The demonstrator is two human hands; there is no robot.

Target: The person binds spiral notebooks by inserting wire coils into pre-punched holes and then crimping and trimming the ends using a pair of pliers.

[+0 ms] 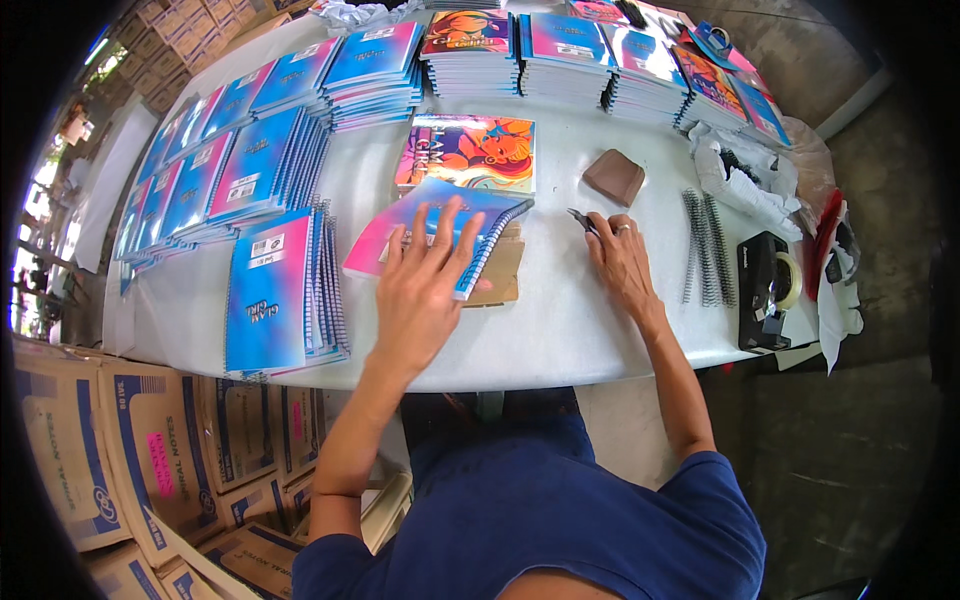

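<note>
My left hand (422, 290) grips a pink and blue spiral notebook (372, 238), fingers spread across its cover. The notebook sits at a slant, its wire coil towards the right. Beneath it a brown cardboard piece (507, 272) partly shows. Right of that, my right hand (622, 262) rests on the table, closed around small pliers (580, 219) whose dark jaws point up and left; their handles are hidden in the palm. Just beyond the held notebook lies a notebook with a colourful illustrated cover (470, 150). A brown square block or pouch (614, 177) is past my right hand.
Piled spiral notebooks (268, 290) line the left side, and further notebook stacks (567, 50) run along the back. Loose black wire coils (708, 250), a tape dispenser (762, 290) and crumpled white wrapping (735, 165) occupy the right. Cardboard cartons (160, 450) stand below left.
</note>
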